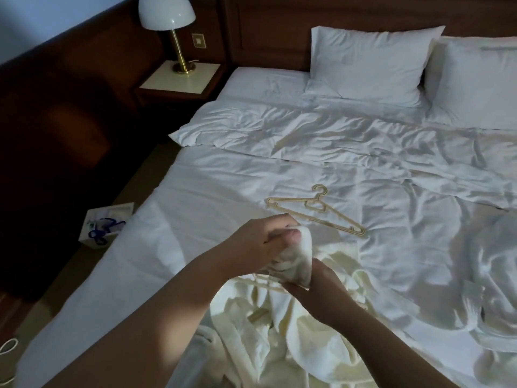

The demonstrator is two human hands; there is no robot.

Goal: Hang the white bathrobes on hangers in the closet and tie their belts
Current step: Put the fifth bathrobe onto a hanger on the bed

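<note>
Gripping bathrobe [279, 331] — both hands | bed [195, 191] — hanger [316, 212]

Cream bathrobe [279, 340], beige plastic hanger [316, 212], plain white bed [209, 191] and pillows [369, 60], dark brown wood headboard [265, 29], white-shaded brass lamp [167, 26].

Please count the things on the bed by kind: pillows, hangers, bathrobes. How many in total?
Pillows: 2
Hangers: 2, one free, one partly under the robe
Bathrobes: 1 plainly visible
Total: 5

Crumpled white bathrobe [279, 331] on bed; hanger [316, 212] apparently bare.
</note>
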